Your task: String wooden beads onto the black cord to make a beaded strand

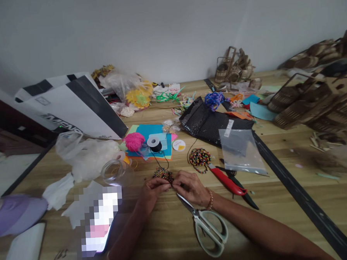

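Observation:
My left hand [155, 191] and my right hand [191, 187] meet at the near edge of a multicoloured beaded piece [161, 172] on the table. The left thumb and finger are closed at its edge. My right fingertips pinch close beside them, on something too small to make out. A thin black cord runs from the beadwork up to a spool of black cord [155, 144]. Scissors with pale handles [209, 231] lie below my right wrist, their blades toward my fingers. Past that hand sits a coiled string of beads [200, 159], with a red-handled knife [228, 180] beside it.
A lit phone [104, 219] and a roll of clear tape [113, 171] lie at left, below a large paper bag [73, 108]. Pink yarn [135, 141] rests on coloured sheets. A clear zip bag [243, 151] and small woven baskets [293, 92] are at right.

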`<state>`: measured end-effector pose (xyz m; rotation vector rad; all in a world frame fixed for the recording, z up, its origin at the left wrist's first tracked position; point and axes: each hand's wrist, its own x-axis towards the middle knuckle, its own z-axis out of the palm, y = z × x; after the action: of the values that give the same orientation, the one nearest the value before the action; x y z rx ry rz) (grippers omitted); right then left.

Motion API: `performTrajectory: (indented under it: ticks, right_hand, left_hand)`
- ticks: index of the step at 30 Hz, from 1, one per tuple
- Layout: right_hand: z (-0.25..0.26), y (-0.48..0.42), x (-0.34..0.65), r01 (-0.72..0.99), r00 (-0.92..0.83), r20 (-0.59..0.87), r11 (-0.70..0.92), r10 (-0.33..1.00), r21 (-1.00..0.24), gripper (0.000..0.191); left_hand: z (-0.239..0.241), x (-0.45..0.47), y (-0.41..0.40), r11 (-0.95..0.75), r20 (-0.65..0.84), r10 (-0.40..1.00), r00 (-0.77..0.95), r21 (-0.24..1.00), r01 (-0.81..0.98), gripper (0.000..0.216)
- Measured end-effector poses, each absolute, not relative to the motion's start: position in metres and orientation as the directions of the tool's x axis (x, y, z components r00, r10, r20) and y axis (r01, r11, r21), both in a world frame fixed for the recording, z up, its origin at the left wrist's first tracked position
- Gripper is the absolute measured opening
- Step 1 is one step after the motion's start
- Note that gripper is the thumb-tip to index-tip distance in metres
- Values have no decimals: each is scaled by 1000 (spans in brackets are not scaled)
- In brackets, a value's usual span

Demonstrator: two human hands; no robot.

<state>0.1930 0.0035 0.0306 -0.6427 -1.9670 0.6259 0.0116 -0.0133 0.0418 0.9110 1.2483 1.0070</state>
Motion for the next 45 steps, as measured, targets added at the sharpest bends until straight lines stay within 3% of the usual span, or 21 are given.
performTrajectory:
  ticks: [24,45]
  right_hand:
    - [27,4,193,200,-428,606,723,671,-661,13]
    - [28,3,193,177,-434,596,713,675,-678,15]
  left_hand:
    - [45,13,-14,334,-333,942,37,925,-184,15]
    - [34,10,-15,271,-270,961,62,963,-11,11]
